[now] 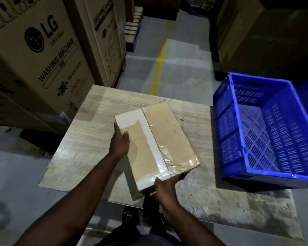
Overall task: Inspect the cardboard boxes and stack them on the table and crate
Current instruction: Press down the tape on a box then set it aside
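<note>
Both hands hold a taped cardboard box (156, 142) over the wood surface (82, 139): left hand (120, 141) grips its left side, right hand (167, 185) its near end. Blue crate (235, 139) sits empty just to the rt.

Big carton (36, 55): at 10 o'clock, brown, printed "LG" and "WASHING MACHINE".
Second carton (105, 32): at 11 o'clock, just beside the first, same print on its side.
Floor (181, 71): grey concrete, at 12 o'clock.
Yellow line (158, 68): painted on the floor, running away toward 12 o'clock.
Dark cartons (256, 32): at 1 o'clock, in shadow, print not readable.
Pallets (133, 27): at 12 o'clock, far, stacked.
</note>
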`<state>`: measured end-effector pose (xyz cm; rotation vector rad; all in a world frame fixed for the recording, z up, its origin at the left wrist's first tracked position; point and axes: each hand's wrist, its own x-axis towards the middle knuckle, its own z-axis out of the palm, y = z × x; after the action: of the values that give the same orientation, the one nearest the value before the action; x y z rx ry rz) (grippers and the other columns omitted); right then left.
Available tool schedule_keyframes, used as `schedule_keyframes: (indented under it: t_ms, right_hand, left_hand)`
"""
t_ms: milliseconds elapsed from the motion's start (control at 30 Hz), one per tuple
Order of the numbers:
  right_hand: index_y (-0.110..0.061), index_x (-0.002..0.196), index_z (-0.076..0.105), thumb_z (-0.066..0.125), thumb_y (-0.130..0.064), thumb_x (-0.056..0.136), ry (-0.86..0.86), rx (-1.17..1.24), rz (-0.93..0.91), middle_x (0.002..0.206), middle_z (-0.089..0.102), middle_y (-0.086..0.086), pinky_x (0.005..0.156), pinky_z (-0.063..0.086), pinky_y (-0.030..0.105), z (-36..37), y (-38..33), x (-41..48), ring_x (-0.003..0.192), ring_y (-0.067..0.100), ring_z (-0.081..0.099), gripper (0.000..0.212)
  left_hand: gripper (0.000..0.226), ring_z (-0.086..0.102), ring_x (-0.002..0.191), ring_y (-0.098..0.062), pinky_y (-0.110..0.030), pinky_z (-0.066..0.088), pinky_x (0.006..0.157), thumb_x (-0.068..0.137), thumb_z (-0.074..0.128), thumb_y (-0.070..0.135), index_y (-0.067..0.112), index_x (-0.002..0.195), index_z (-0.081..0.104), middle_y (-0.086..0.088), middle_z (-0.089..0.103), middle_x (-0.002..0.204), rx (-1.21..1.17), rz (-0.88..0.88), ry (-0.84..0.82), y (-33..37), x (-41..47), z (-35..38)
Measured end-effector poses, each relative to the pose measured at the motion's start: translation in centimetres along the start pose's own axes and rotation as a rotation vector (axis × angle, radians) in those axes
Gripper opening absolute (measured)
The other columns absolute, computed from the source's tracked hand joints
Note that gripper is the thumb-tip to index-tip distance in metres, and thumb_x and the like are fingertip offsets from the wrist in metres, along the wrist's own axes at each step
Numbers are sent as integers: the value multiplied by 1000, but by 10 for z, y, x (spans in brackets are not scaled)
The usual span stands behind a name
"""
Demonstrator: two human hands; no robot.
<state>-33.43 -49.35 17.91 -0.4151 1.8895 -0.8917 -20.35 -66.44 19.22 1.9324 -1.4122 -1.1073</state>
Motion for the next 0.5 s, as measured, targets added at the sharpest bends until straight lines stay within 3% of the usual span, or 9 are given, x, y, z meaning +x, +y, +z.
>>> schedule_keyframes:
  t_ms: [67,133,200,267,300,400,500]
  right_hand:
    - [-4,155,10,71,-18,81,81,22,91,156,26,17,115,31,34,-1,-15,-10,141,29,33,96]
    - [-1,154,9,70,-15,87,198,-12,14,160,10,20,116,18,28,-18,-50,-10,148,31,17,92]
    - [-7,155,11,65,-22,91,310,-138,-385,162,-2,14,121,14,40,-37,-80,7,150,32,6,85]
    - [-8,154,18,53,-31,92,350,-425,-700,164,0,14,122,10,45,-51,-99,42,151,32,2,75]
    - [-7,155,18,48,-33,95,336,-595,-769,164,0,15,122,6,45,-57,-109,62,152,31,-2,72]
    - [-9,157,4,32,-39,104,77,-1028,-899,165,-10,10,124,2,44,-73,-127,110,151,25,-14,67]
    - [-17,158,1,17,-46,104,-176,-1222,-1000,165,-9,3,124,10,45,-84,-118,137,152,18,-12,64]
  left_hand:
    - [71,49,128,-38,-40,42,102,103,44,28,17,157,-2,-21,44,148,15,25,-29,-2,-3,1]
    - [73,44,134,-37,-42,39,107,103,44,27,16,157,-3,-20,37,153,3,46,-44,-9,-11,5]
    - [70,36,141,-32,-41,32,114,104,42,25,15,157,-2,-15,26,159,-41,55,-40,-13,-26,11]
    - [67,29,144,-26,-33,25,116,105,40,23,14,157,-2,-9,17,163,-93,58,-12,-14,-45,18]
    - [67,26,146,-24,-32,22,117,105,39,22,14,156,-2,-7,14,163,-106,74,7,-16,-53,23]
    - [67,13,150,-21,-36,15,122,104,38,20,13,156,-5,-7,3,165,-96,140,55,-19,-72,34]
    - [66,0,150,-15,-20,3,118,105,36,19,8,154,-7,-7,-6,164,-29,168,78,-23,-77,40]
